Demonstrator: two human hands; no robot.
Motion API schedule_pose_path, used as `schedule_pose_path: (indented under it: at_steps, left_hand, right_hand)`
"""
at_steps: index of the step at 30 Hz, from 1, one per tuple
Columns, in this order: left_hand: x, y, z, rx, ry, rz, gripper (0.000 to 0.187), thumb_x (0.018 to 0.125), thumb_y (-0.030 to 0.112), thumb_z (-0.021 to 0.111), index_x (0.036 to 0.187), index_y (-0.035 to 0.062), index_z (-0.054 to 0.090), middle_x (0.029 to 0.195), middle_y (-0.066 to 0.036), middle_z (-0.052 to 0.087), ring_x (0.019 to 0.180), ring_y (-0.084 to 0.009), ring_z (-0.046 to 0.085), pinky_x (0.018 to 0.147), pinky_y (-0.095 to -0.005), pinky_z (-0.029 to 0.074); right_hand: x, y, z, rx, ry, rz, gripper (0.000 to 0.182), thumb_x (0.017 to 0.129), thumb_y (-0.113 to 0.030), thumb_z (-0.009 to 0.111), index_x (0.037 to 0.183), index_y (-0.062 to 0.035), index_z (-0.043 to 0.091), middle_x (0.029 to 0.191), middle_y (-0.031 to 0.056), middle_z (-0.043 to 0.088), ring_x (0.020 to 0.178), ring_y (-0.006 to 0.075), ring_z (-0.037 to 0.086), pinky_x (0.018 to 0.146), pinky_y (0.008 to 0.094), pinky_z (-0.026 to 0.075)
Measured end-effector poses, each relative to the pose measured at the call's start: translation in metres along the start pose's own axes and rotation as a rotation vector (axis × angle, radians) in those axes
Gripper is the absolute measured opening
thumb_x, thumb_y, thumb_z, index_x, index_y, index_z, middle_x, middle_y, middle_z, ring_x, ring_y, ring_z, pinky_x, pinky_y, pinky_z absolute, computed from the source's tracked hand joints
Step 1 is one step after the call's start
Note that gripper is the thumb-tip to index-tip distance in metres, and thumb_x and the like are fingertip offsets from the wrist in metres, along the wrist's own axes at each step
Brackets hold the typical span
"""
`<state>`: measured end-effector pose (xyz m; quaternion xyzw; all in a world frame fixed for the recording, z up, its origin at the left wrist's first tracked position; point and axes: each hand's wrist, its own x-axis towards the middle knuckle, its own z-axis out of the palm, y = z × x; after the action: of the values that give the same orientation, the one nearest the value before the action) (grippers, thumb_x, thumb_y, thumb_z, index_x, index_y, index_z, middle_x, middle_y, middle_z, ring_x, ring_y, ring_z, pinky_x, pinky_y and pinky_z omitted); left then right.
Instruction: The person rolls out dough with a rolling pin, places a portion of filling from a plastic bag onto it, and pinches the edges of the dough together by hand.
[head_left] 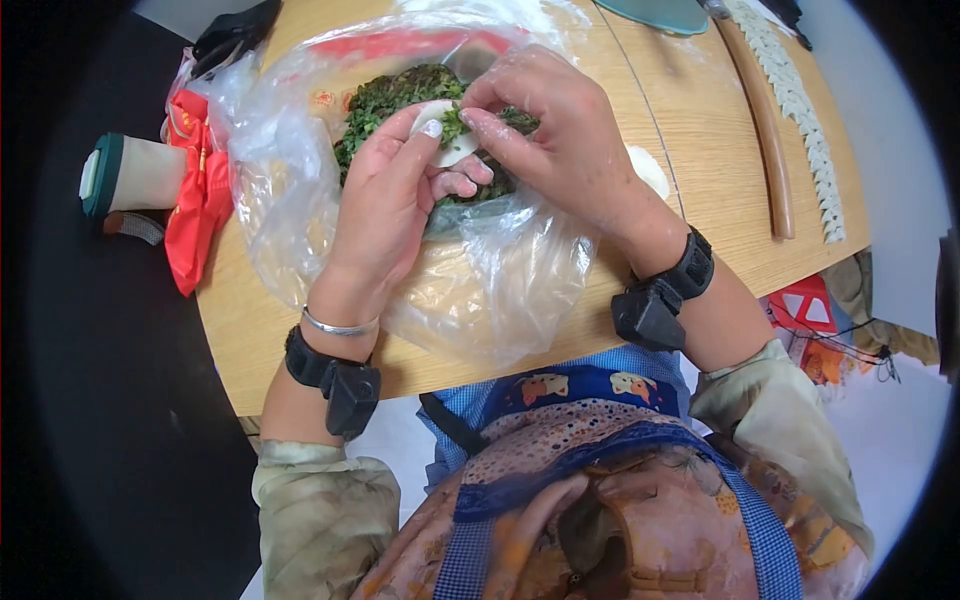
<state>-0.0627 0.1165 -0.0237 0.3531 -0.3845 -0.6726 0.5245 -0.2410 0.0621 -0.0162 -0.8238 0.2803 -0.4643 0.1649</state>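
Observation:
My left hand (380,205) holds a round white dough wrapper (455,152) with its thumb on top of the near side. A small heap of chopped greens (452,126) lies on the wrapper. The fingertips of my right hand (565,135) pinch together at the edge of that heap, with some green bits between them. Below both hands, a clear plastic bag (285,215) spreads open around a large mass of chopped greens (400,95). Flour whitens the fingers of both hands.
To the right of the bag another dough wrapper (648,172) lies on the wooden table (700,150). Farther right are a wooden rolling pin (760,130) and a row of white folded dough pieces (800,105). A red bag (195,200) and a cup (145,175) are at the left edge.

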Motion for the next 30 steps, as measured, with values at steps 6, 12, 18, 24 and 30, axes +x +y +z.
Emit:
schedule_pose_path:
  at_steps: [6,12,18,24,30]
  left_hand:
    - [0.001,-0.0019,-0.0011,-0.003,-0.037,0.004,0.031,0.105,0.017,0.041,0.124,-0.004,0.053,0.102,-0.012,0.066,0.083,-0.018,0.068,0.073,-0.0269,0.055]
    - [0.0011,-0.0026,-0.0029,-0.064,-0.054,0.011,0.032,0.106,0.018,0.039,0.123,-0.004,0.054,0.101,-0.012,0.066,0.083,-0.0185,0.067,0.073,-0.0276,0.055]
    - [0.0003,0.0009,-0.0006,-0.052,-0.037,0.002,0.03,0.104,0.017,0.044,0.122,-0.0043,0.055,0.101,-0.012,0.066,0.083,-0.0186,0.068,0.074,-0.0272,0.056]
    - [-0.0012,0.0014,0.0006,-0.026,0.039,0.038,0.028,0.101,0.013,0.05,0.122,-0.0041,0.055,0.103,-0.012,0.067,0.082,-0.0188,0.07,0.07,-0.0248,0.057]
    - [-0.0022,0.0047,0.0033,-0.043,0.057,0.028,0.029,0.102,0.013,0.05,0.125,-0.0027,0.055,0.103,-0.009,0.067,0.078,-0.0138,0.068,0.062,-0.0198,0.054]
  right_hand:
    - [-0.0007,0.0024,0.0035,-0.045,-0.015,-0.078,0.01,0.078,-0.013,0.07,0.085,-0.0062,0.068,0.085,0.0086,0.063,0.087,0.03,0.061,0.077,0.0401,0.05]
    - [-0.0009,-0.002,0.0013,-0.066,-0.033,-0.064,0.01,0.077,-0.011,0.07,0.086,-0.0067,0.068,0.087,0.0082,0.063,0.088,0.0293,0.061,0.077,0.0401,0.05]
    - [-0.0013,0.0008,0.0009,-0.07,-0.015,-0.083,0.012,0.076,-0.009,0.069,0.087,-0.0065,0.067,0.088,0.0084,0.062,0.088,0.0307,0.06,0.076,0.0413,0.049]
    - [0.0049,0.0026,-0.0017,-0.013,-0.005,-0.116,0.022,0.072,-0.002,0.066,0.094,-0.0066,0.063,0.089,0.0102,0.06,0.088,0.0327,0.059,0.077,0.042,0.049]
    - [0.0026,-0.0035,0.0029,0.035,-0.079,-0.138,0.027,0.07,-0.003,0.07,0.095,-0.0068,0.06,0.095,0.0098,0.057,0.091,0.0318,0.058,0.078,0.042,0.048]
